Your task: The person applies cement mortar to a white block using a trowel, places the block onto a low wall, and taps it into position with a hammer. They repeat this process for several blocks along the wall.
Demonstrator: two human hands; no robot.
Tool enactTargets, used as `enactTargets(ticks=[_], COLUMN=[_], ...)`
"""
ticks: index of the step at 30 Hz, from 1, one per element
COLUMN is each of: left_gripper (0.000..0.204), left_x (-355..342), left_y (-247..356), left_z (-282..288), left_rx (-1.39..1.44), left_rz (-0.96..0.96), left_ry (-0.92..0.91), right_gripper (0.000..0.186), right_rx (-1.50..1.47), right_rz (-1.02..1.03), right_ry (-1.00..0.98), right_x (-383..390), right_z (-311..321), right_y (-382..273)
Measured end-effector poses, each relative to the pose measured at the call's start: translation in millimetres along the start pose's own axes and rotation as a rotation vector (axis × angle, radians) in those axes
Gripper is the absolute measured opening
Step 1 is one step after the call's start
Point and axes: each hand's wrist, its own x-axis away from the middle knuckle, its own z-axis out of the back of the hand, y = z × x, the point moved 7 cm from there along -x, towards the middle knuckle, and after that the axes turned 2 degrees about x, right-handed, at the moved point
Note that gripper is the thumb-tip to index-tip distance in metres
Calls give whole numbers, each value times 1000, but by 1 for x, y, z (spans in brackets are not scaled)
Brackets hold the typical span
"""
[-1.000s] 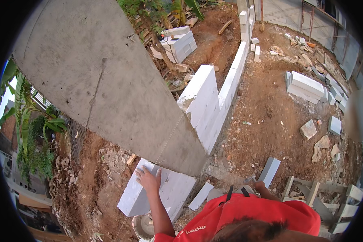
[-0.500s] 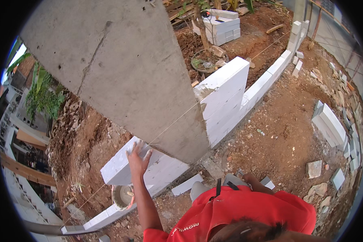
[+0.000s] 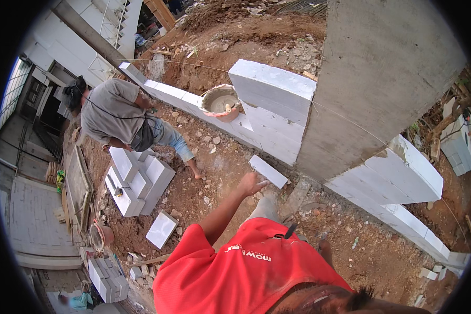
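Observation:
My left hand is low in front of my body, fingers partly stretched, with nothing seen in it. In the picture it lies beside the near end of a small white block on the dirt; whether they touch I cannot tell. Part of my right arm or hand shows at the right side of my red shirt, its fingers hidden. Ahead, a large white block tops the low wall against the concrete column. A mortar bucket stands beside that block.
A co-worker in grey bends at the left behind stacked white blocks, with a tool on top. A loose block and another bucket are nearer. More wall runs right of the column. A string crosses it.
My view has swung left, bringing the co-worker and block stack into sight. My left hand has left the top of the large wall block and come down near the small block.

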Motion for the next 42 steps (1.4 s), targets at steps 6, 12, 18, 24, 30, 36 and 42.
enactTargets(ticks=[6, 12, 18, 24, 30, 36, 42], left_gripper=[48, 36, 40, 59, 55, 31, 28], left_x=[190, 305, 155, 152, 222, 286, 414], left_y=[-299, -357, -325, -324, -356, -313, -310], left_z=[-85, -136, -108, -26, -40, -138, -296], left_rx=[-265, 117, 224, 889, 846, 915, 1099], left_rz=[858, 1035, 771, 659, 702, 992, 1362], left_ry=[-191, -433, -170, 436, 621, 604, 525], right_gripper=[24, 27, 33, 23, 29, 51, 59], right_rx=[481, 874, 1083, 680, 1051, 1119, 1451], right_rz=[-32, -9, 463, 174, 178, 143, 232], right_ry=[-163, -225, -129, -229, -328, -364, -374], right_x=[-3, -11, -112, -14, 58, -3, 28], right_z=[-47, -92, -99, -232, -303, -268, -286], right_y=[-34, -88, -213, -215, -224, -255, -258])
